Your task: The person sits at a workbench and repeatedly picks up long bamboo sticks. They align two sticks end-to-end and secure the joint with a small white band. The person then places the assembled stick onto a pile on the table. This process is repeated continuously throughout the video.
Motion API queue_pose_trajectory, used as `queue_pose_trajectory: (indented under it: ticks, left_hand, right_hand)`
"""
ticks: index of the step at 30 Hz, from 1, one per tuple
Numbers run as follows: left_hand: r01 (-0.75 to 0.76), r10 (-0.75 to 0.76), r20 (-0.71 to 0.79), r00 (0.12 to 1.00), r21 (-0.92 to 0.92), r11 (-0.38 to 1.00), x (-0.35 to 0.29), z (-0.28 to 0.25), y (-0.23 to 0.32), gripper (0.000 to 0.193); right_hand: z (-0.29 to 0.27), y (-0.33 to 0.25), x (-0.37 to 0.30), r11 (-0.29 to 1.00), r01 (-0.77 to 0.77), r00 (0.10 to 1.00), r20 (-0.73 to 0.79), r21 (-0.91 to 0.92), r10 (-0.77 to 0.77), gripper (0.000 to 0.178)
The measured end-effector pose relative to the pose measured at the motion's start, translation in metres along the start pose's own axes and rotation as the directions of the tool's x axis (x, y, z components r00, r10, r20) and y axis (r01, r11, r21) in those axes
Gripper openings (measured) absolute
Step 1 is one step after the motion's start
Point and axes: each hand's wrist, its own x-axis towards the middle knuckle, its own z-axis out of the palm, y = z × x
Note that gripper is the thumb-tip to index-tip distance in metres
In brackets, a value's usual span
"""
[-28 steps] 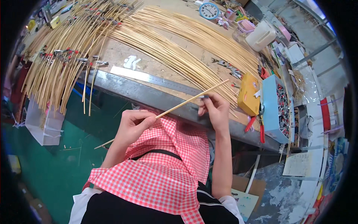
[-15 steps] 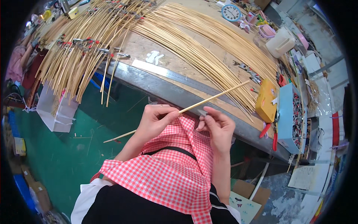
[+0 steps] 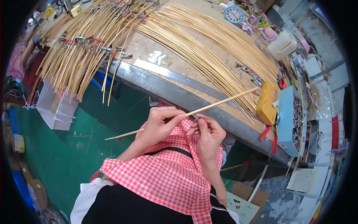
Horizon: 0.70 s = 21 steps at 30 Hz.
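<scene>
A long thin bamboo stick point(image 3: 223, 100) runs slantwise across my lap, its far tip reaching over the table edge. My left hand point(image 3: 161, 122) grips it near its middle, thumb pressed along the top. Close under the stick, my right hand point(image 3: 209, 135) pinches a small grey, metal-looking piece point(image 3: 195, 117) between thumb and fingers; its exact kind does not show. This piece is against or very near the stick, just right of my left thumb. Below both hands lies a red-and-white checked apron point(image 3: 160, 170).
On the table lie long rows of bamboo sticks point(image 3: 209, 54), a steel ruler point(image 3: 179, 77) and a yellow box point(image 3: 266, 102). Red-handled pliers point(image 3: 275, 143) hang by a blue box point(image 3: 286, 125) of small clips. Clipped sticks point(image 3: 71, 67) overhang the left edge.
My right hand has moved left and slightly down, bringing the small grey piece up to the stick. The left hand and stick have shifted slightly right.
</scene>
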Motion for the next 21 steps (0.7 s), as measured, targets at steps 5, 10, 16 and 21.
queue_pose_trajectory:
  ticks: [5,10,16,21]
  left_hand:
    - [-0.053,0.054,-0.016,0.998,0.044,0.998,-0.002,0.003,-0.003,0.010]
    - [0.021,-0.021,0.037,0.999,0.005,1.000,-0.001,-0.003,-0.005,0.012]
    - [0.087,-0.062,0.266,0.962,-0.083,0.993,0.000,0.001,-0.003,0.013]
    - [0.051,-0.038,0.228,0.973,-0.049,0.998,0.010,-0.011,-0.002,0.024]
  right_hand:
    - [0.002,0.000,-0.004,1.000,0.021,1.000,0.023,-0.009,-0.021,0.016]
    - [-0.010,-0.001,0.006,0.983,0.149,0.979,0.155,-0.108,-0.131,0.019]
    - [-0.039,-0.020,0.017,0.981,0.187,0.953,0.234,0.052,-0.194,0.015]
    - [-0.060,-0.046,0.023,0.979,0.197,0.964,-0.196,0.059,-0.182,0.016]
